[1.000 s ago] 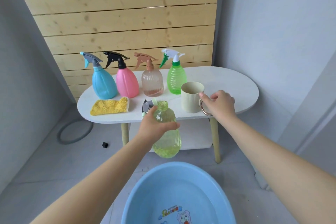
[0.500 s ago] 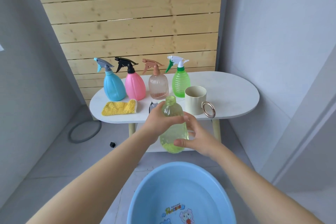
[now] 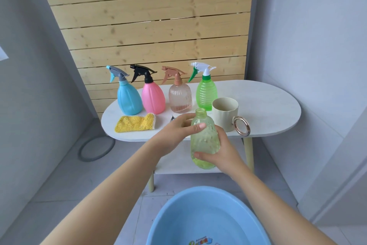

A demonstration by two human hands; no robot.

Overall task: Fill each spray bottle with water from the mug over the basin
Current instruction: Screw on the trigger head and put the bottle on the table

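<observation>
A pale green bottle (image 3: 204, 141) without its spray head stands upright in the air in front of the table, with water inside. My left hand (image 3: 174, 135) grips its upper part, thumb across the shoulder. My right hand (image 3: 222, 153) wraps round its lower part from the right. The cream mug (image 3: 225, 112) with a gold ring handle stands on the white table (image 3: 268, 109), just behind the bottle. The blue basin (image 3: 206, 219) lies on the floor below my arms.
Blue (image 3: 128, 96), pink (image 3: 153, 97), clear (image 3: 180, 97) and green (image 3: 206, 93) spray bottles stand in a row at the table's back. A yellow cloth (image 3: 135, 123) lies at the front left. A grey part (image 3: 172, 119) peeks out behind my left hand. A hose ring (image 3: 95, 149) lies on the floor.
My right hand left the mug's handle and came over to the pale green bottle, where it now holds the lower part. The left hand kept its grip.
</observation>
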